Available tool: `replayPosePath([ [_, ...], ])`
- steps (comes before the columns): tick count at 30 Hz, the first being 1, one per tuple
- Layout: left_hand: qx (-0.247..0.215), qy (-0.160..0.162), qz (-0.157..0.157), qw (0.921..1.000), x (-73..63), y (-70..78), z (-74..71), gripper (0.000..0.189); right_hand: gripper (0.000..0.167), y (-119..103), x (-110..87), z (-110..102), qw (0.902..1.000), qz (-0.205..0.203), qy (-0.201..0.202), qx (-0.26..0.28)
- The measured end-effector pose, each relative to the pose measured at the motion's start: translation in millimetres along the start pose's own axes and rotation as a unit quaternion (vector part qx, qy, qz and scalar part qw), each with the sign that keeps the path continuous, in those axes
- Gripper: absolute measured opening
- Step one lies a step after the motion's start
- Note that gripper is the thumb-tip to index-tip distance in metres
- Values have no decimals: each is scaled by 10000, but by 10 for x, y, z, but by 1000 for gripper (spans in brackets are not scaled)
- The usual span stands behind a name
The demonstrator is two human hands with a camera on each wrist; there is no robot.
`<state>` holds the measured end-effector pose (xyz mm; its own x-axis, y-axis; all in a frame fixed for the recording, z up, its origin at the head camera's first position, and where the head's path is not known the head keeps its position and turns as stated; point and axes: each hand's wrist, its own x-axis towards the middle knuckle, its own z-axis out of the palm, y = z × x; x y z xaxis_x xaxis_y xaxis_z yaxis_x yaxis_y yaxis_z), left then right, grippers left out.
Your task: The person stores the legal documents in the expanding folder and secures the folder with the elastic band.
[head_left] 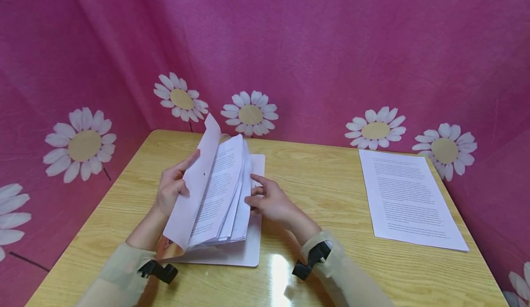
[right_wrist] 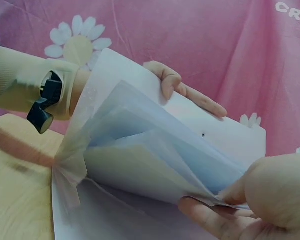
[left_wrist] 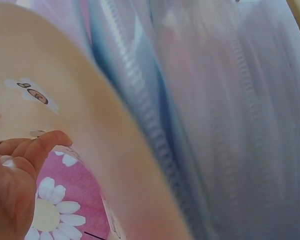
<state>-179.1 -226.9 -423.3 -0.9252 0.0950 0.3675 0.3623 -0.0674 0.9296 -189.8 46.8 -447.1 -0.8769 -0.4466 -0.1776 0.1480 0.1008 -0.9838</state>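
A display book [head_left: 253, 247] of clear pockets stands partly open on the table, printed sheets [head_left: 221, 178] inside its pockets. My left hand [head_left: 169, 191] grips the outer edge of its raised front cover [head_left: 200, 171], which is white inside. The cover's tan outer face [left_wrist: 90, 120] with small printed figures fills much of the left wrist view. At the right edge of the pockets, my right hand [head_left: 273, 201] pinches several of them between thumb and fingers. The right wrist view shows these pockets [right_wrist: 140, 165] fanned apart above the back cover.
A loose printed sheet [head_left: 410, 201] lies flat on the right side of the wooden table [head_left: 314, 178]. Pink curtain [head_left: 290, 44] with daisies hangs behind the table and at both sides. Each sleeve carries a black wrist device [head_left: 316, 256].
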Motion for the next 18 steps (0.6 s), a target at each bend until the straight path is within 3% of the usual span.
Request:
replayPosePath([
  [6,-71,-8,73,9999,5,14,-15,83,70,-8,-139,-166,9988,58,-312,360],
  [10,-178,-48,122,9998,1,19,-12,83,68,-20,-266,-319,9975,-140,-502,470],
  [18,-176,-72,3,9998,-3,18,-3,83,59,-14,-626,-806,9983,-472,-327,85],
])
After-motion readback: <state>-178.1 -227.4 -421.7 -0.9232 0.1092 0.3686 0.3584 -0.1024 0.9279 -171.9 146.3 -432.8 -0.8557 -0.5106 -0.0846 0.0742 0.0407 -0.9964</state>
